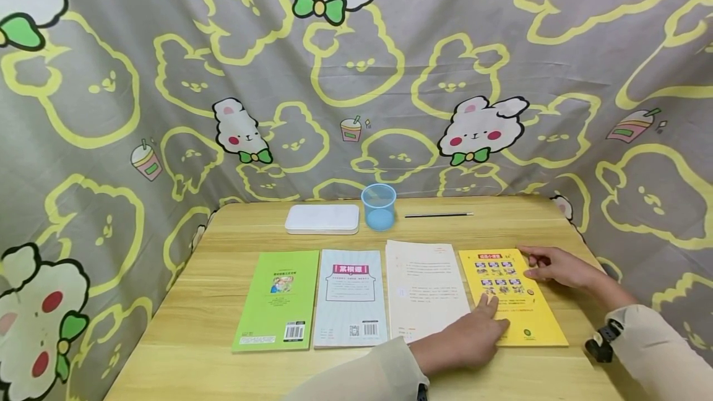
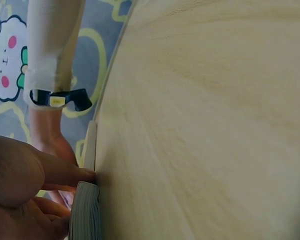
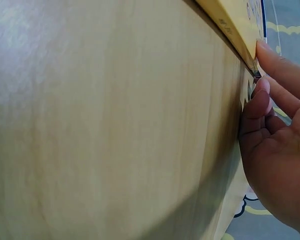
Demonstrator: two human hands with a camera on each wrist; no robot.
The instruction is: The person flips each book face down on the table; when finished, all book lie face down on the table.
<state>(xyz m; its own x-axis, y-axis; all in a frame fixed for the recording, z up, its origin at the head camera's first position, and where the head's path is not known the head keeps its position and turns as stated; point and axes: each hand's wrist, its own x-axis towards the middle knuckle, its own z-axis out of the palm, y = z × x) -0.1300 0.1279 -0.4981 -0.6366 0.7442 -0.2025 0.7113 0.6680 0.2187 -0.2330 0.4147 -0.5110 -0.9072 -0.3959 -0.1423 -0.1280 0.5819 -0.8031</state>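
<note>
In the head view a yellow book [image 1: 543,320] lies flat at the right end of a row of books, with print and small pictures on its cover. My left hand [image 1: 470,333] reaches over the lower right part of a white book [image 1: 426,302], its fingers touching the yellow book's left side. At the upper right corner of the yellow book, my right hand [image 1: 559,268] touches the edges with index finger and thumb. The left wrist view shows the left thumb beside a thick block of pages [image 2: 85,212]. In the right wrist view, an index fingertip meets the yellow book's corner.
A light blue book [image 1: 351,320] and a green book [image 1: 267,314] lie farther left. Behind the row are a white case [image 1: 323,218], a blue translucent cup [image 1: 379,215] and a thin dark stick [image 1: 437,215]. A patterned curtain [image 1: 334,79] surrounds the wooden table [image 1: 184,327].
</note>
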